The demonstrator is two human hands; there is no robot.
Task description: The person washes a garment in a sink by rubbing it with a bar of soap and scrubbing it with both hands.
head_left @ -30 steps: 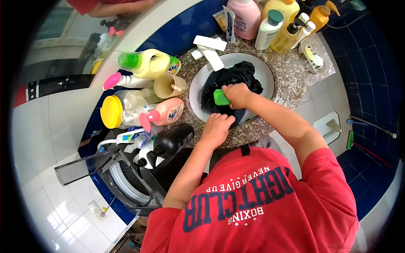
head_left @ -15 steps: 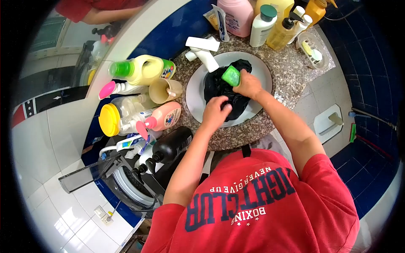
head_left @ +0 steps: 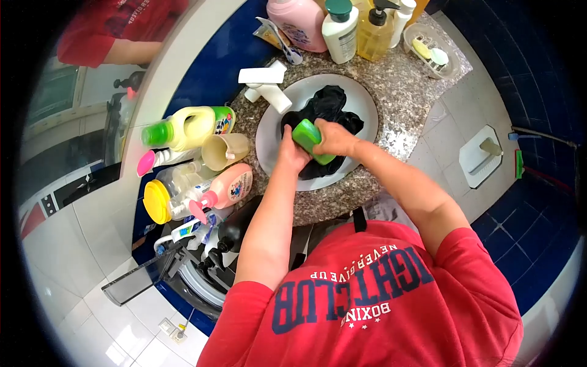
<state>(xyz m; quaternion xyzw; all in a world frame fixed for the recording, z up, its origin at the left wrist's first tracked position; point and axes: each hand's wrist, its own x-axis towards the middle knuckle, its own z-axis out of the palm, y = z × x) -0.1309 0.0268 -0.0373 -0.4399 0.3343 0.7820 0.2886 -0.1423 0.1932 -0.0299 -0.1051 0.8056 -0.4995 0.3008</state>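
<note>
Cloth (head_left: 330,101) lies in a basin (head_left: 268,139) set into the surface (head_left: 397,92), a faucet (head_left: 274,96) behind it to the left; jug (head_left: 184,137), cup (head_left: 214,155) and pump bottle (head_left: 234,186) sit left, a soap dish (head_left: 450,70) right.

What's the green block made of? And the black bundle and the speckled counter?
Green block: maybe soap, possibly plastic; it looks smooth and slightly shiny, with rounded corners.
Black bundle: probably wet cloth, since it crumples in soft, glistening folds; thin plastic is possible.
Counter: likely polished stone, like granite; it's speckled and reflects bright light.
</note>
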